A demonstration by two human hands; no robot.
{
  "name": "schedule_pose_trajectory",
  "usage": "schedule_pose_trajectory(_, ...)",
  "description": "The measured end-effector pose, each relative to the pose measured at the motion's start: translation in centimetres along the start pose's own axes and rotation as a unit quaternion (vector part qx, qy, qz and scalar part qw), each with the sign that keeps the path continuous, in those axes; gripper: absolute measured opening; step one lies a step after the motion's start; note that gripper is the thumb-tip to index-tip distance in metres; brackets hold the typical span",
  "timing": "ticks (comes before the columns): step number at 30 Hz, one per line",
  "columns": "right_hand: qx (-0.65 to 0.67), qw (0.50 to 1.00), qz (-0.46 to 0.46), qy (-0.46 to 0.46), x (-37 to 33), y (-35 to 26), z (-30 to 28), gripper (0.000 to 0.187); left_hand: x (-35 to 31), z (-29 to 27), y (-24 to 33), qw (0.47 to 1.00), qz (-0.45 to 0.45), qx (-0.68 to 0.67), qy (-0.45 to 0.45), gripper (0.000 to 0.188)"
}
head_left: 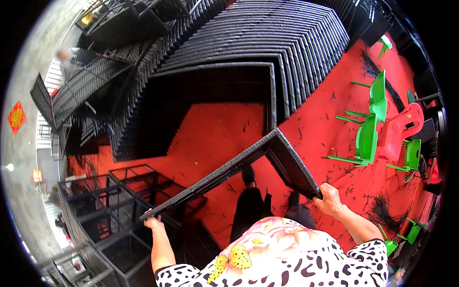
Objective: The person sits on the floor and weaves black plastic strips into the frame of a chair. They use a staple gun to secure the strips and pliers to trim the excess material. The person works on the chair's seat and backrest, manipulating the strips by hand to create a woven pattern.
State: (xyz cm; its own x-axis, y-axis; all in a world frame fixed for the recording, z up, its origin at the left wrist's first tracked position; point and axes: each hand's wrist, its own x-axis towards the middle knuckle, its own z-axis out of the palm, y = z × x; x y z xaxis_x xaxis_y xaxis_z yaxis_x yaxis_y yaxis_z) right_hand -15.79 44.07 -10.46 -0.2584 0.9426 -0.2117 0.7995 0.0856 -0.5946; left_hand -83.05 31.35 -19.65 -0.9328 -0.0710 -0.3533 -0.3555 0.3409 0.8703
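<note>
Between my two hands is a black woven wicker furniture panel [215, 171], bent at an angle like an L, its corner pointing away from me. My left hand [154, 223] grips the end of its long side. At the lower end of the short side, my right hand [330, 201] is closed round the edge. Just beyond the panel stands a long row of matching black woven frames [287, 71], nested closely one behind another. The fingers of both hands are partly hidden by the panel.
Black metal frames [110, 179] stand at my left, close to my left arm. Green plastic chairs [367, 138] and a red plastic chair [397, 134] are at the right. Black wicker scraps [385, 213] litter the red floor [224, 138]. Another person [71, 60] is at the far left.
</note>
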Motion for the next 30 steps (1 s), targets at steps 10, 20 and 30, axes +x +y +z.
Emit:
schedule_pose_trajectory(10,0.049,0.998,0.027,0.032,17.6,-7.9,2.0,0.022,9.0,19.4,16.7,0.982,0.104,0.157,-0.028,0.017)
schedule_pose_trajectory(20,-0.078,0.971,-0.004,0.228,20.3,-9.0,5.1,0.027,9.4,35.4,14.1,0.931,0.186,0.163,-0.267,0.019)
schedule_pose_trajectory(30,-0.049,0.991,0.069,0.102,14.7,-6.6,6.1,0.025,-9.6,19.2,-7.1,0.572,-0.169,0.452,-0.663,0.049)
